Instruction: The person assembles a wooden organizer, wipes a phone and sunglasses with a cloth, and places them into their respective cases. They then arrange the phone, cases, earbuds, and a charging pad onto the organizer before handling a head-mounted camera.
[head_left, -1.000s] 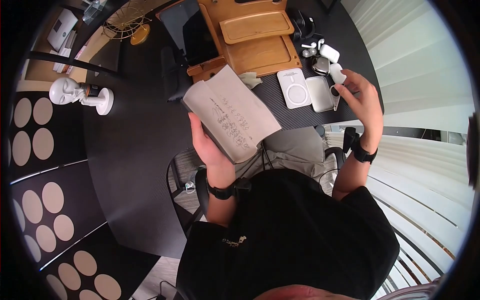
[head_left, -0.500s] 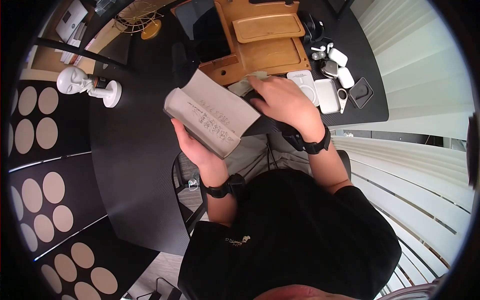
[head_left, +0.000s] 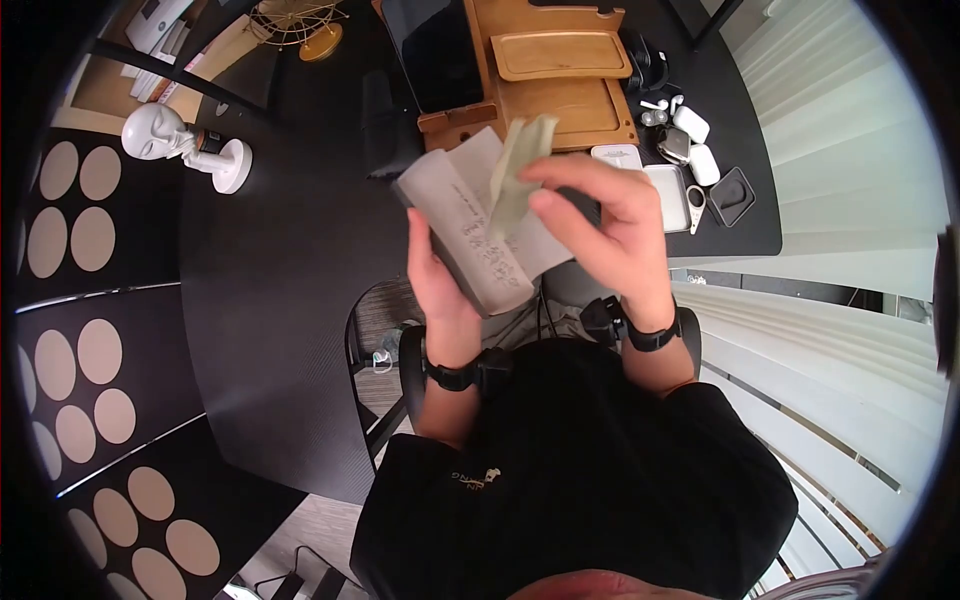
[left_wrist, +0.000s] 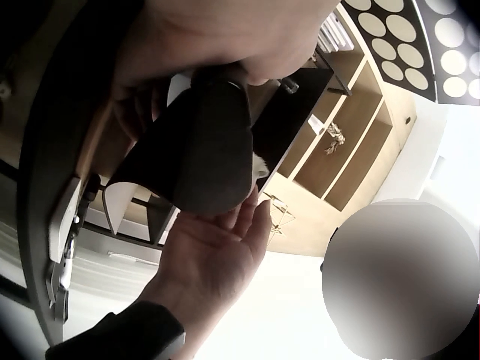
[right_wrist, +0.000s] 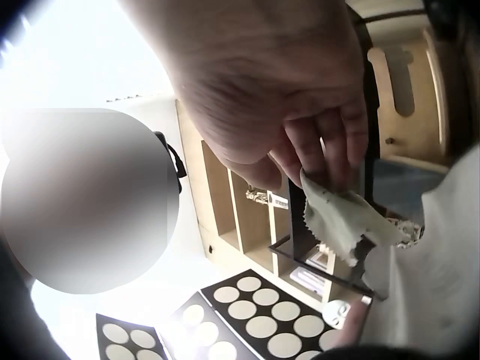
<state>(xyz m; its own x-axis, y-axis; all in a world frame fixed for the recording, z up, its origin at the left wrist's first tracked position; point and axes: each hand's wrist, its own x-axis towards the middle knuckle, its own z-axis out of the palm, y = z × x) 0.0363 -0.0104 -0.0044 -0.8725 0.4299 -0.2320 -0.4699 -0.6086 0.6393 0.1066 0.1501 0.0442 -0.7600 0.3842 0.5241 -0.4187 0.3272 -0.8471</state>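
My left hand holds an open folding case from below, thumb along its left edge. The case is dark outside; its pale grey inside bears several lines of handwriting. Between thumb and fingertips my right hand pinches a pale green cloth, raised over the open case and partly covering the writing. In the right wrist view the cloth hangs from the fingers and shows a zigzag-cut edge. The left wrist view shows the dark back of the case, with the right hand beyond it.
A wooden organizer and a dark tablet stand at the back. To the right lie a white tray, a white ring-ended piece, a dark grey case, earbuds and headphones. A white bust stands at the left.
My right hand has left the small things at the right, reached the cloth on the table, then lifted it over the case. The left hand keeps holding the case, shifted slightly.
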